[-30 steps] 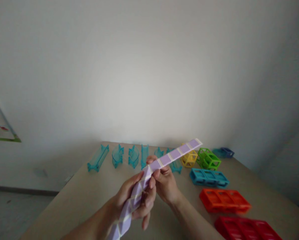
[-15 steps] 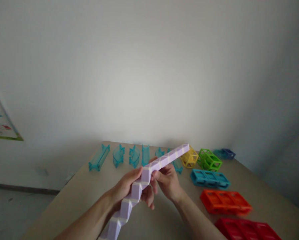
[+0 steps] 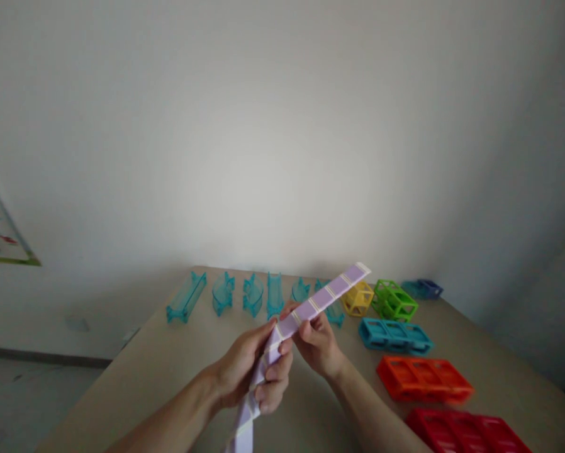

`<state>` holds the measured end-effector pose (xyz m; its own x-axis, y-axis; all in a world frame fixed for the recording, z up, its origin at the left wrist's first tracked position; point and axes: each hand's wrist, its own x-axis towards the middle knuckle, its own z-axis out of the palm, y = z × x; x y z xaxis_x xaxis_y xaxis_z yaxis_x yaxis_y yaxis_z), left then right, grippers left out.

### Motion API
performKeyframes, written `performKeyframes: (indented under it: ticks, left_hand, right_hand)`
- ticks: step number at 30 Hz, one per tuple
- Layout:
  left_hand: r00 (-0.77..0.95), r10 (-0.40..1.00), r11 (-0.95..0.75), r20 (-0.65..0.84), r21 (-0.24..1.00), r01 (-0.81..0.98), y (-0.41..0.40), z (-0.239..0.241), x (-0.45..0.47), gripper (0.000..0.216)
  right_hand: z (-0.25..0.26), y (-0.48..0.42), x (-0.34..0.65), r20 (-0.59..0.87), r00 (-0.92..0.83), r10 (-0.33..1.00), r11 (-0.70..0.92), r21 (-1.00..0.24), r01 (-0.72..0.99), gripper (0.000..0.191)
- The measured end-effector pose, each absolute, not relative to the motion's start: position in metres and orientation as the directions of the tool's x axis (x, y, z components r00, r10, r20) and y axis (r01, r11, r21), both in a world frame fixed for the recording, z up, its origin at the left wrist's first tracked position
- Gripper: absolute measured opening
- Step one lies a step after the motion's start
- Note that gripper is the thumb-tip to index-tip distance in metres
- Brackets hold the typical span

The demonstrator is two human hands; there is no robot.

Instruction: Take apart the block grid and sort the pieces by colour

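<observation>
A long lilac snake puzzle (image 3: pixel 328 294) with pale lines between its segments is held up over the table. Its far part runs straight up to the right, and its near part bends down towards me. My left hand (image 3: pixel 238 362) is closed round the near part, with thumb on one side and fingers wrapped on the other. Just past the bend, my right hand (image 3: pixel 321 345) pinches the far part between thumb and fingers. The lowest end leaves the bottom of the view.
Clear teal track pieces (image 3: pixel 187 298) stand in a row along the table's back. At right are open-frame blocks: yellow (image 3: pixel 357 298), green (image 3: pixel 394 300), blue (image 3: pixel 396 336), orange (image 3: pixel 424 379) and red (image 3: pixel 466 431). A dark blue piece (image 3: pixel 430 289) lies behind, near the wall (image 3: pixel 282 157).
The snake puzzle has been rolled about its length, so its stepped near part now looks flatter and a flat face shows. My left fingers have wrapped further round it.
</observation>
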<state>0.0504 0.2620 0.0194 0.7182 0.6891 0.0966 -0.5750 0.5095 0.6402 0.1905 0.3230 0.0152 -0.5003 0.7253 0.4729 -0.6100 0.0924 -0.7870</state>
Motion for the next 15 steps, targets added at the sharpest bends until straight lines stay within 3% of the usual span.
performKeyframes:
  ticks: [6,15]
  left_hand:
    - [0.720,0.694,0.548,-0.011,0.657,-0.518,0.2618,0.0195,0.0494,0.050]
    - [0.686,0.726,0.555,0.048,0.547,-0.627,0.2688,0.0171,0.0465,0.046]
  right_hand:
    - [0.0172,0.3189,0.1869,0.367,-0.499,0.785,-0.011,-0.797,-0.603,0.039]
    - [0.0088,0.3203,0.1842,0.416,-0.407,0.813,0.104,-0.792,-0.601,0.031]
